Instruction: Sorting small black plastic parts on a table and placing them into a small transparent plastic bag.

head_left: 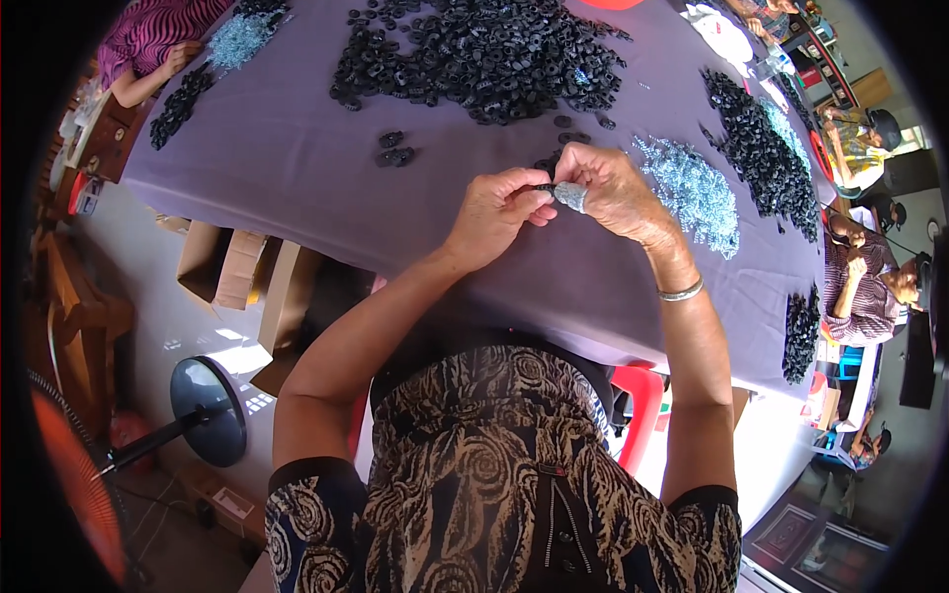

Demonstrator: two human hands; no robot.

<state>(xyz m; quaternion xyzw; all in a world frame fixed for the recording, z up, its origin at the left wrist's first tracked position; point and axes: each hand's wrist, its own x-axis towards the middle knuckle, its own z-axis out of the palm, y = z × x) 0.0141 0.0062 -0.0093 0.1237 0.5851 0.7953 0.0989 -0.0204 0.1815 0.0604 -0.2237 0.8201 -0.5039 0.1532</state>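
My left hand (494, 215) pinches a small black plastic piece (544, 187) between thumb and fingertips. Up against it is my right hand (615, 196), its fingers closed at the same piece; a grey wrap (570, 196) covers one finger. Whether the right fingers also hold a tiny part is hidden. Just beyond the hands lie a few loose black pieces, partly covered by the right hand. A big heap of black plastic pieces (484, 59) spreads farther back. Right of my right hand is a pile of small clear bluish pieces (695, 195).
The table has a purple-grey cloth (267, 188). More black pieces (761, 148) are heaped at the right, with another person (865, 282) seated there. At the far left a co-worker's hand (181, 57) rests by other piles. Cardboard boxes (237, 267) and a fan (79, 474) stand on the left.
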